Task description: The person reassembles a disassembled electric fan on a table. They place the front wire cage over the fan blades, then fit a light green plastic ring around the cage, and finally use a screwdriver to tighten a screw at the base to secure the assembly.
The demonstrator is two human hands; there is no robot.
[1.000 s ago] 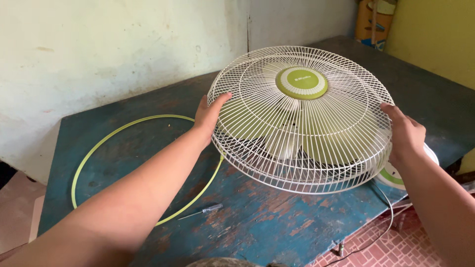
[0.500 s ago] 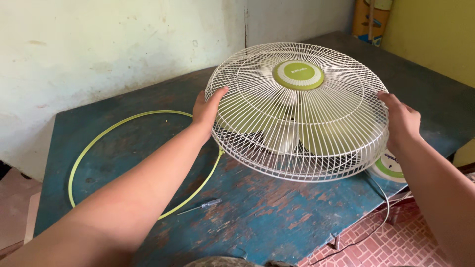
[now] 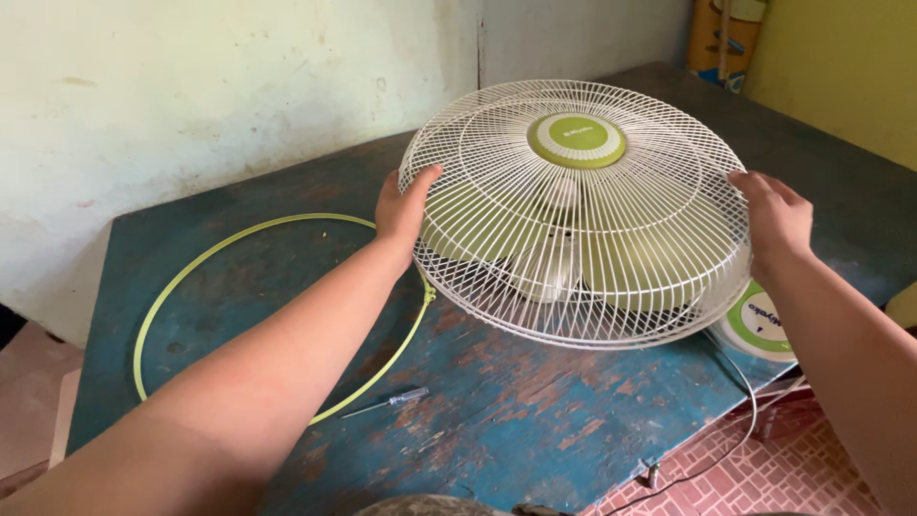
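Hands, left hand point(image 3: 406, 205) and right hand point(image 3: 776, 218), grip white fan cage point(image 3: 573, 210) on opposite sides.

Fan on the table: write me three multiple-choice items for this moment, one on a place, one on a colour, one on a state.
1. Where does the screwdriver lie?
A. On the table, near the ring
B. On top of the fan guard
C. On the floor

2. What colour is the cap at the middle of the guard?
A. Red
B. Green
C. Black

3. How do the hands hold the guard?
A. Only the left hand touches it
B. Both hover clear of it
C. One on each side of its rim

Answers: 1 A, it lies on the blue tabletop just outside the ring; 2 B, a green disc with a white ring; 3 C, the left hand and right hand grip opposite edges.
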